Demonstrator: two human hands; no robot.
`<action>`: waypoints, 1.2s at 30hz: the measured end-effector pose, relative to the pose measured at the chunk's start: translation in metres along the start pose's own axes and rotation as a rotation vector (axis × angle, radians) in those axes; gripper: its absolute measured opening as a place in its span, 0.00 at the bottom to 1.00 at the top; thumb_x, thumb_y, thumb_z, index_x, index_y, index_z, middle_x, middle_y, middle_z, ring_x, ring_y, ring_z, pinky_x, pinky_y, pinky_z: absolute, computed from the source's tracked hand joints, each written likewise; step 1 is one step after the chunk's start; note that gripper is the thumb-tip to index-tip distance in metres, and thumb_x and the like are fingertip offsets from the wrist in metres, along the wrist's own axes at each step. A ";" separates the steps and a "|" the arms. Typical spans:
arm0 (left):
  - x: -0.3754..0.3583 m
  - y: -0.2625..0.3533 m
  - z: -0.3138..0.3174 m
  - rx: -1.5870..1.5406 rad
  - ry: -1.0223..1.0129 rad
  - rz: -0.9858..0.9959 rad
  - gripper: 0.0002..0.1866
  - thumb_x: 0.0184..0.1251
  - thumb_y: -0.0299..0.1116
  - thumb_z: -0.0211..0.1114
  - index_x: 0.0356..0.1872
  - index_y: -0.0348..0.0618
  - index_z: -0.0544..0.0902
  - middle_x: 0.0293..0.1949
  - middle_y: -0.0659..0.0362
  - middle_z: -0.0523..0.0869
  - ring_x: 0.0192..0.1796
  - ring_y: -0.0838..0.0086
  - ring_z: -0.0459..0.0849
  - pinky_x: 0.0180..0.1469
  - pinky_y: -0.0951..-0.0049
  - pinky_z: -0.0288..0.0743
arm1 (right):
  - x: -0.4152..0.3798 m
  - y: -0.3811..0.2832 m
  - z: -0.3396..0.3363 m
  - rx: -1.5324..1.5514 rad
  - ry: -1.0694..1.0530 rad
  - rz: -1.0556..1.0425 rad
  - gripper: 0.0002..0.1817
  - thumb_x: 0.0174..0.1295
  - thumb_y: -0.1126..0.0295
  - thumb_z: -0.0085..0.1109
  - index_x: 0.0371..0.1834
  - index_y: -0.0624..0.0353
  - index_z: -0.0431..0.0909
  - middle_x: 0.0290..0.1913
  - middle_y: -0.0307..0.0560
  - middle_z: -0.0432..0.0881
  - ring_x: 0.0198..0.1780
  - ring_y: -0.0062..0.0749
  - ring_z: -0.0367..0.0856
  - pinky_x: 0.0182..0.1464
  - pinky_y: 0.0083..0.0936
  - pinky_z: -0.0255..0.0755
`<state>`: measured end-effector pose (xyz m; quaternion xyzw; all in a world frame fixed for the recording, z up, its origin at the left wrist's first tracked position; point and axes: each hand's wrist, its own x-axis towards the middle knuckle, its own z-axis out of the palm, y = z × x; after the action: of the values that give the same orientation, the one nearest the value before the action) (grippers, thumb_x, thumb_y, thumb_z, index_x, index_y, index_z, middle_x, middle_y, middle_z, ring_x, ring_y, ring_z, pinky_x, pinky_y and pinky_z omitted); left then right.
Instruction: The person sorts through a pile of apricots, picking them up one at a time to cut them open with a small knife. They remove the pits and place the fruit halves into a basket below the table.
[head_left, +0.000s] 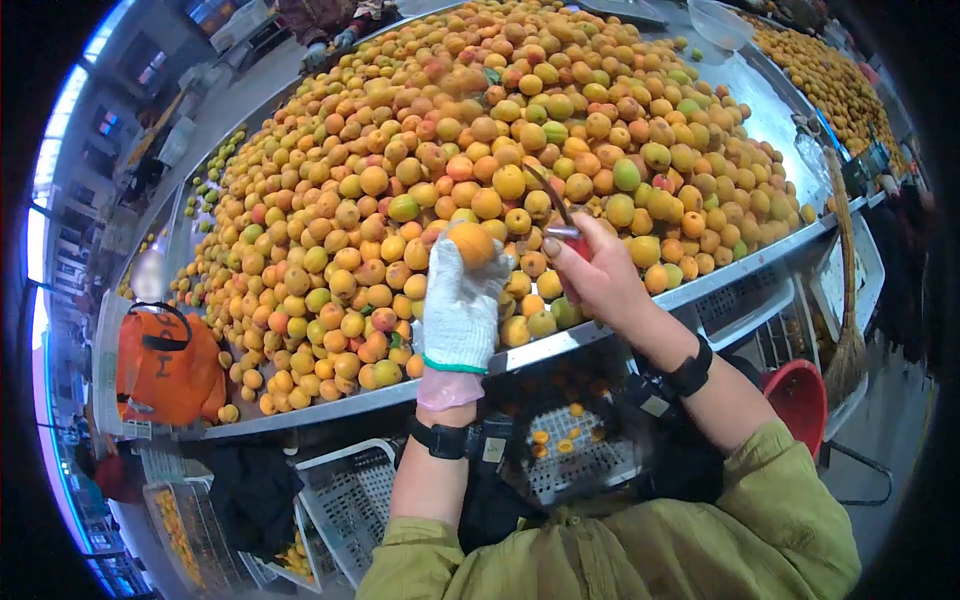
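In front of a large heap of orange and yellow fruit [330, 240], my left hand [462, 300], in a white knitted glove, holds one orange fruit [472, 244] at its fingertips. My bare right hand [598, 268] is closed around the red handle of a curved knife [548, 190]. The blade points up and to the left, over the heap, a little apart from the held fruit. Both hands are above the near metal edge of the table [530, 352].
An orange bag [168, 366] stands at the left. Below the table are white crates [350, 500], one with halved fruit. A broom [848, 290] and red bucket [797, 405] are at the right. Another person's gloved hands [330, 48] are across the heap.
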<state>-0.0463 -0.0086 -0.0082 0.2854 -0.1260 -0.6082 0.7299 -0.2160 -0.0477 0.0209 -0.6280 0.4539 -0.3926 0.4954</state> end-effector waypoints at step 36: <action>0.019 -0.008 0.007 1.551 0.032 1.204 0.11 0.74 0.35 0.53 0.34 0.40 0.76 0.28 0.60 0.78 0.33 0.73 0.79 0.34 0.72 0.73 | 0.007 0.008 0.038 0.998 -0.311 0.592 0.21 0.68 0.47 0.51 0.44 0.56 0.74 0.28 0.41 0.80 0.20 0.20 0.75 0.15 0.13 0.65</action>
<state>-0.0523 -0.0297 -0.0102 0.5819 -0.6050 0.1206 0.5299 -0.1801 -0.0447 0.0062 -0.2166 0.2923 -0.3071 0.8794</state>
